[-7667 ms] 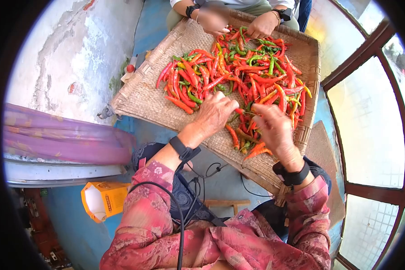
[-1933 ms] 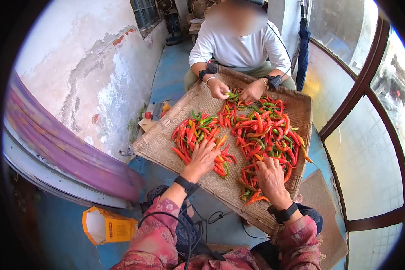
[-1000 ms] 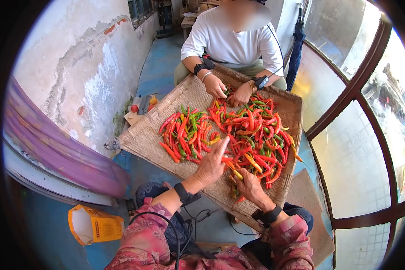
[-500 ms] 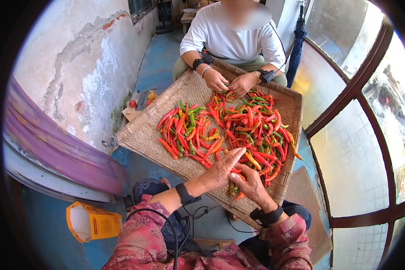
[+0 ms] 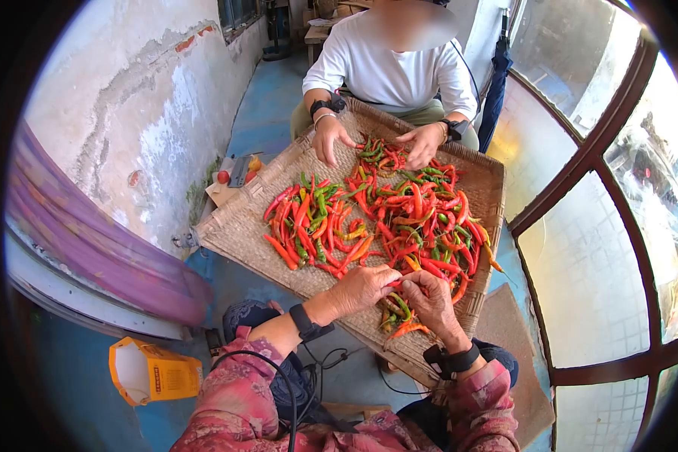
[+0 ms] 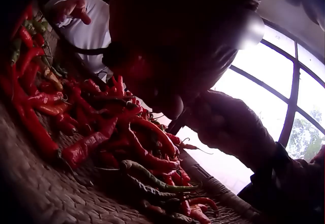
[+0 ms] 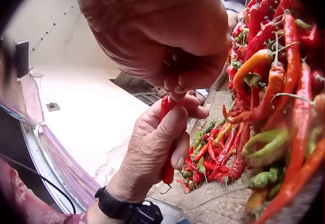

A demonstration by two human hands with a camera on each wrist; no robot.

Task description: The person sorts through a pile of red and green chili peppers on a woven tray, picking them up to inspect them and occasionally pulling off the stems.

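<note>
Left hand: I see the left hand (image 5: 361,290) with its fingers curled in, gripping one red pepper (image 7: 168,170) along its body.
Right hand: the right hand (image 5: 433,305) has its fingertips drawn together in a pinch at the pepper's upper end; shadow hides the exact contact.
Pepper: held between both hands, above the near part of the woven tray (image 5: 233,226).
Heaps: a smaller heap (image 5: 301,233) lies on the tray's left, a larger heap (image 5: 429,218) to its right.
Across the tray: another person's hands (image 5: 329,139) (image 5: 423,143) are apart, fingers spread.
Step in hand: I judge it to be two-handed work on a single pepper's end — stem or tip, I can't tell.
Next move: I'd want a steady left grip and a light, controlled right-hand pull — without crushing the flesh.
</note>
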